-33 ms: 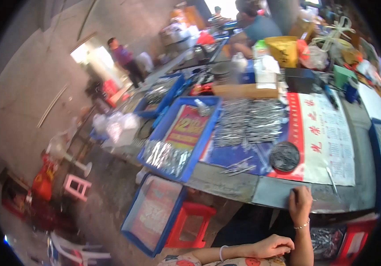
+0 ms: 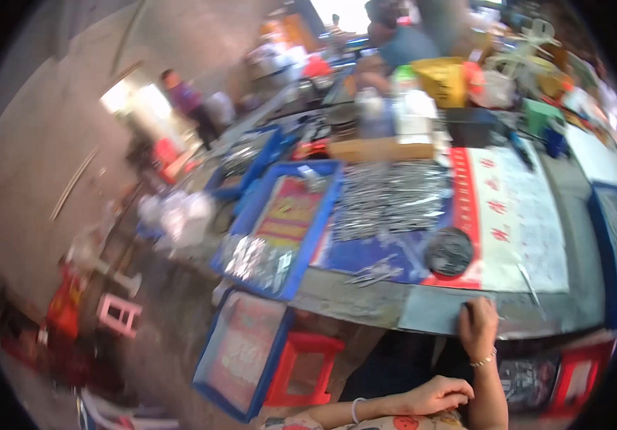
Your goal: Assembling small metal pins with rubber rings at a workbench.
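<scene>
At the near edge of the table, my right hand [image 2: 479, 324], with a bracelet on its wrist, rests with the fingers curled in and nothing visible in them. My left hand [image 2: 441, 394], a pale band on its wrist, lies bent against my right forearm, fingers folded and without an object showing. Beyond the right hand are a round dark disc-shaped thing [image 2: 449, 251] and a thin pale stick-like tool [image 2: 530, 288] on a printed calendar sheet [image 2: 498, 215]. Rows of slim metal pieces [image 2: 391, 199] lie further off, with a small loose pile [image 2: 378, 271] nearer.
Left of the metal rows sits a blue tray [image 2: 279, 287] partly filled with shiny pieces. Another blue tray [image 2: 244, 351] is lower, beside a red stool [image 2: 307, 365]. A wooden strip [image 2: 380, 150] and boxes line the back. Two people are further away.
The whole view has swung slightly, so the table and its things sit further left in the picture. Both hands keep nearly the same pose and place.
</scene>
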Available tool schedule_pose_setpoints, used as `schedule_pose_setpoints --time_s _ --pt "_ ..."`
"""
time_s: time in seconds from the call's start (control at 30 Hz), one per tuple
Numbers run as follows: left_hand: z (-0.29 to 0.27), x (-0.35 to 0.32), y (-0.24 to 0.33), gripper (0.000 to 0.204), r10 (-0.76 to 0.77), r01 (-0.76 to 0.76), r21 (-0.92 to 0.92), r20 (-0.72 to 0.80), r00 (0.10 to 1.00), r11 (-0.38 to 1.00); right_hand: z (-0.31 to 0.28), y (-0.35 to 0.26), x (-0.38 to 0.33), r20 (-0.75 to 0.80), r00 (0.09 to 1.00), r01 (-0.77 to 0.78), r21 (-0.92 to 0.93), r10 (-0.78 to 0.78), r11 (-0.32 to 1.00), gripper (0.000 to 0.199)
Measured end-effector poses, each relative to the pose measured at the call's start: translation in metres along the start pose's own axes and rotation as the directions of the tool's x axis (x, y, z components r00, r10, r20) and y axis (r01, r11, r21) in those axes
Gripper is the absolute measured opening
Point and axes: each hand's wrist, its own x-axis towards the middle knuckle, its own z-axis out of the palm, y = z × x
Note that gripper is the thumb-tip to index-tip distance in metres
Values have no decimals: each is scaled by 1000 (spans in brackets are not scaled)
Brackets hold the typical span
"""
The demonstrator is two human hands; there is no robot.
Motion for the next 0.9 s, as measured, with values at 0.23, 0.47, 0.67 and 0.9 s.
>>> schedule_pose_setpoints --time_s 0.23,0.47,0.67,0.9 --pt "-5 -12 -10 22 -125 128 17 -130 984 992 7 5 6 1 993 120 88 -121 989 13" --pt "10 6 16 16 -169 185 81 -169 971 979 -1 10 5 39 997 69 83 -72 994 12" --pt "-3 2 -15 25 -110 113 62 -54 992 992 3 6 6 40 994 94 125 -100 988 13" --pt "4 10 -19 23 12 -1 101 -107 994 995 0 -1 5 40 999 31 108 -35 994 14"
